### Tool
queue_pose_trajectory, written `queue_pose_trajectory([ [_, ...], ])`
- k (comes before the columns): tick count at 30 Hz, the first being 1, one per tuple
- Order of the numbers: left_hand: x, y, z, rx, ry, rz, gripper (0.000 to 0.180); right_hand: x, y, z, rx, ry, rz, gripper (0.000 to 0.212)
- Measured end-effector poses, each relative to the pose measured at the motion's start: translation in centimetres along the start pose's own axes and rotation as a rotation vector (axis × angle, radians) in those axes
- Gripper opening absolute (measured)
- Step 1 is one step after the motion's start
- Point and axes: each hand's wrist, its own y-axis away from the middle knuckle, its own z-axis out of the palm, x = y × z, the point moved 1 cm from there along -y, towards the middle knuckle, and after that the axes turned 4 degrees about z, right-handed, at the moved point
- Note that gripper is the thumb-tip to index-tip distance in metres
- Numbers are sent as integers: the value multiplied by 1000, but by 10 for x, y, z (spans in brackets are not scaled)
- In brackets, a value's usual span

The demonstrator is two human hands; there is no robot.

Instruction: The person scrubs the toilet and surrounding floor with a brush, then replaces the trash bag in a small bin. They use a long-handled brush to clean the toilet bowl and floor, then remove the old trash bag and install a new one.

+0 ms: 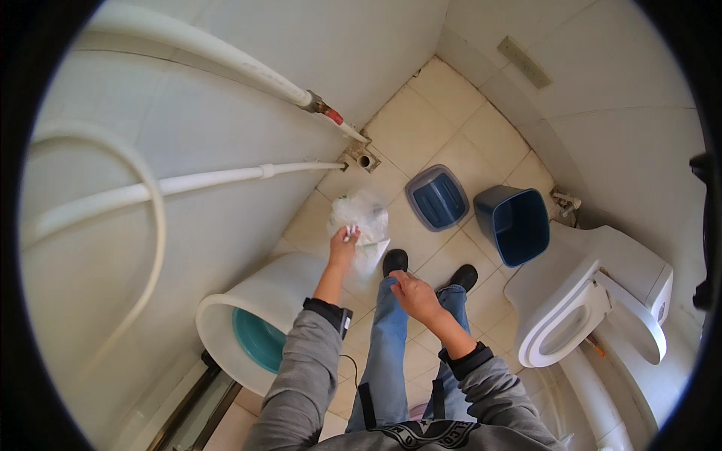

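Left hand (345,237) pinches the bunched top of a crumpled, translucent white plastic bag (362,210) with faint green print too small to read, over the beige floor tiles (421,109) just left of the black shoes (395,261); right hand (416,297) has curled fingers in front of the knees, can't tell if it's gripping anything. Grey fabric top (301,368) carries a dark badge print with pale lettering and a star, partly cut off. Smooth dark-blue plastic bin (493,210), rounded-square, stands beside a glossy white toilet (583,252), grey-rimmed blue plastic lid (438,198) nearby.
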Motion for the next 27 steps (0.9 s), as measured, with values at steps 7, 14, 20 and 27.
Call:
queue_pose_trajectory([
  [7,-20,-89,-17,37,-135,-110,24,48,-21,0,53,9,61,28],
  [14,-43,-96,-38,516,75,-67,29,68,-18,-6,61,-15,131,28],
  [20,-7,-37,-27,609,602,-125,32,56,-12,-18,122,-30,75,28],
  [27,121,81,96,251,724,-269,48,25,1,-53,314,-675,18,38],
])
